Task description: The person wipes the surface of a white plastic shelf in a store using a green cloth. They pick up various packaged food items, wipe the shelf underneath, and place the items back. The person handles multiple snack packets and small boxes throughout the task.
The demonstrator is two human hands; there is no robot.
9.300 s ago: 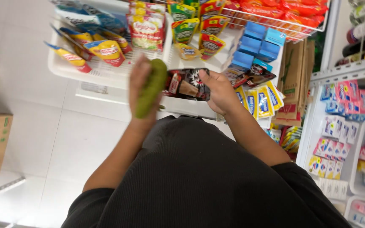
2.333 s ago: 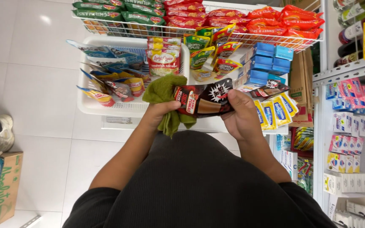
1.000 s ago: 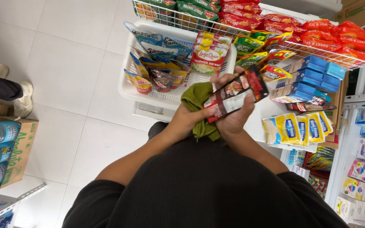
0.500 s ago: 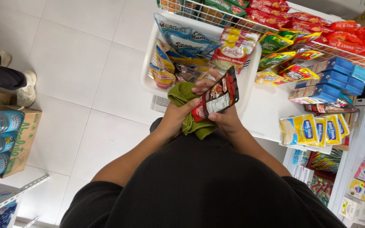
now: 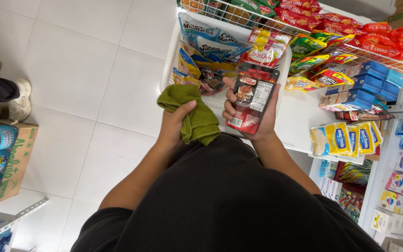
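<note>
Green cloth (image 5: 190, 112) bunched in left hand (image 5: 173, 125); right hand (image 5: 257, 116) grips red pouch (image 5: 253, 98).

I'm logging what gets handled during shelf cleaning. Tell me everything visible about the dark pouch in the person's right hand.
The pouch is a flat, glossy packet, seemingly plastic film, mostly black with a red top and bottom edge, a small food picture and a white panel of fine print facing the camera. It stands nearly upright, tilted slightly, and looks sealed. The right hand grips its lower half, fingers wrapped round the left edge. It is held above the white basket, apart from the green cloth in the left hand.
</note>
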